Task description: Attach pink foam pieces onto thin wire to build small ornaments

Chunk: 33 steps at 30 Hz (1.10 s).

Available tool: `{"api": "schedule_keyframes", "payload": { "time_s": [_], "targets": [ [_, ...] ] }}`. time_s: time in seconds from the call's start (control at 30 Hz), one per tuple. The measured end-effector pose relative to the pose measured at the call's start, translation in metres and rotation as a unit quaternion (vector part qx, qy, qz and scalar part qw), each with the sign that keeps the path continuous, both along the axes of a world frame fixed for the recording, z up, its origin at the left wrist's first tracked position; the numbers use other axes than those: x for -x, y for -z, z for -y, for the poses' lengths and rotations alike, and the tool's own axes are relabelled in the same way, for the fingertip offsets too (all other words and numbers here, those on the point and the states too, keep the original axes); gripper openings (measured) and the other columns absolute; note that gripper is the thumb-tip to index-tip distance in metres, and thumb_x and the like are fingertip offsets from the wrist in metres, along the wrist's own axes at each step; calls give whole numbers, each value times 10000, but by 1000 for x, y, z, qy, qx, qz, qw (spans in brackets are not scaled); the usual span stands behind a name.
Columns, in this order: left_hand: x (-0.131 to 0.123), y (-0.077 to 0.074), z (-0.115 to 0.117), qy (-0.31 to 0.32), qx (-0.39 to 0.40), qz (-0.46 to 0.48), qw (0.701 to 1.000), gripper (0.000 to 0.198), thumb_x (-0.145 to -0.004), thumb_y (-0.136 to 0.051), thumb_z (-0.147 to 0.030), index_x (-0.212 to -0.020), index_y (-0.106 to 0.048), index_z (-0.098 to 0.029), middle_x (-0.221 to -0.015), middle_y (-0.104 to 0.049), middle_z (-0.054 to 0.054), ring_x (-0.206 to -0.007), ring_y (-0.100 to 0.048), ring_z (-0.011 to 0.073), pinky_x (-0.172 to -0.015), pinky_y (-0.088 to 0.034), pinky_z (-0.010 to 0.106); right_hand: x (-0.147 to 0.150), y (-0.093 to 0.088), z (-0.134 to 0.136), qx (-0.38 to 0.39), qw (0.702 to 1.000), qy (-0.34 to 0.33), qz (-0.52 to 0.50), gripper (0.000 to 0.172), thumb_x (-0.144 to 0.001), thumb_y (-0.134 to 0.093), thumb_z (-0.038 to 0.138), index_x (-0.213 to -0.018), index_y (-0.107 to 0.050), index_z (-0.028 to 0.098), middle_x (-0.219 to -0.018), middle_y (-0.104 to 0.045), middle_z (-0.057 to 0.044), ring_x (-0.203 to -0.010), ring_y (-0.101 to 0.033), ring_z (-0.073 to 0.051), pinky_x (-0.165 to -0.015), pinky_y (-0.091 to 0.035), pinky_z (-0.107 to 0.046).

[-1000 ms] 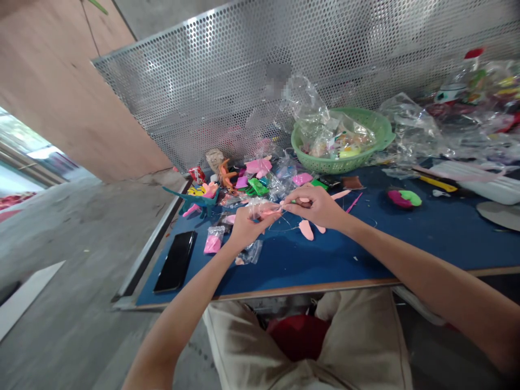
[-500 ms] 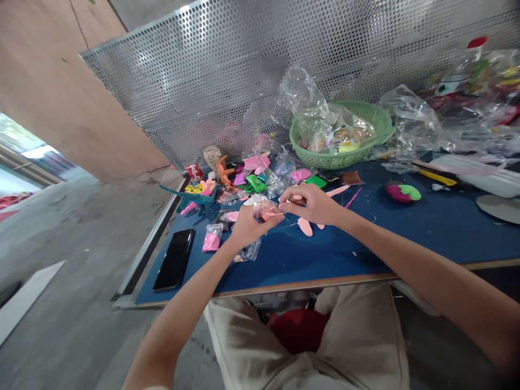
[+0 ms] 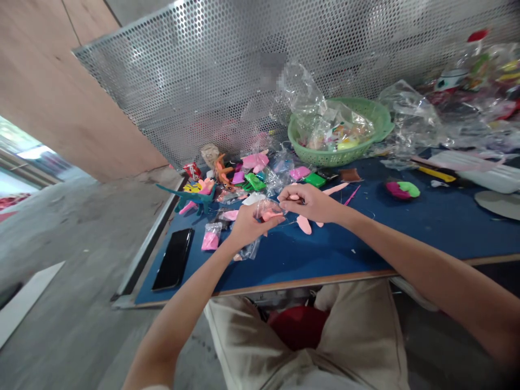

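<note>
My left hand (image 3: 248,223) is closed on a clear plastic packet with peach-pink clay (image 3: 271,215) in it. Close by on the right, my right hand (image 3: 305,201) has its fingers curled in a pinch beside the packet's opening; what lies between the fingertips is too small to make out. Pale pink clay pieces (image 3: 304,224) lie on the blue table under and beside my right hand. A small bag of bright pink clay (image 3: 211,236) rests left of my left hand.
A black phone (image 3: 174,259) lies at the table's left edge (image 3: 140,295). Behind are a teal clay figure (image 3: 199,201), an orange figure (image 3: 222,170), and a green basket (image 3: 341,157) of plastic bags. To the right are magenta-green clay (image 3: 400,189) and a yellow cutter (image 3: 436,173).
Both hands stay in nearly the same place, with the fingers of my right hand slightly shifted at the packet. The whole view has moved a little.
</note>
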State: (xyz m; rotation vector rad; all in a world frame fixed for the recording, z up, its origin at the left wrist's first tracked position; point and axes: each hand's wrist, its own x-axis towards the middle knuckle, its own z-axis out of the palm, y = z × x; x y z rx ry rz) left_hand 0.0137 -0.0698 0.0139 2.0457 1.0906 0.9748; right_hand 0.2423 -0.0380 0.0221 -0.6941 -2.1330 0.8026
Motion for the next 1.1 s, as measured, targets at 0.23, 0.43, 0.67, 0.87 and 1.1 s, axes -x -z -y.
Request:
{"api": "schedule_keyframes", "payload": {
  "time_s": [0.23, 0.43, 0.67, 0.87, 1.1],
  "targets": [
    [1, -2, -1, 22, -18, 2, 1000, 228, -870, -782, -400, -860, -755, -173, -683, -733, -11, -491, -616, 83, -500, -454, 190, 0, 1, -1, 8, 1000, 15, 6, 202, -982, -598, 337, -832, -585, 203, -672, -486, 43, -608, -406, -102, -572, -300, -257],
    [1, 0, -1, 12, -28, 6, 1000, 287, -855, -811, -454, -940, -764, -185, -599, -695, -39, -471, -628, 97, -520, -464, 202, 1, 0, 1, 6, 1000, 20, -8, 208, -986, -599, 351, -845, -596, 198, -676, -508, 40, -600, -406, -99, -562, -305, -250],
    [2, -3, -1, 16, -28, -19, 999, 322, -851, -807, -495, -879, -736, -182, -601, -722, -27, -499, -664, 116, -548, -492, 211, 0, -2, 0, -3, 1000, 22, 3, 216, -999, -586, 344, -841, -587, 197, -653, -497, 46, -574, -397, -95, -550, -297, -251],
    [0, -2, -1, 25, -23, 1, 999, 390, -897, -756, -523, -1078, -765, -178, -619, -748, -12, -568, -728, 158, -639, -553, 246, -3, 0, -4, -79, 997, 2, 2, 292, -1026, -585, 443, -877, -614, 194, -600, -442, 68, -541, -381, -93, -559, -279, -258],
    [0, -10, 1, 77, -18, 26, 997, 379, -923, -733, -498, -1058, -805, -151, -702, -776, 41, -597, -730, 156, -588, -557, 239, -5, -4, -5, -134, 991, -24, 19, 420, -1077, -499, 367, -692, -458, 204, -585, -381, 61, -551, -359, -93, -600, -285, -271]
  ]
}}
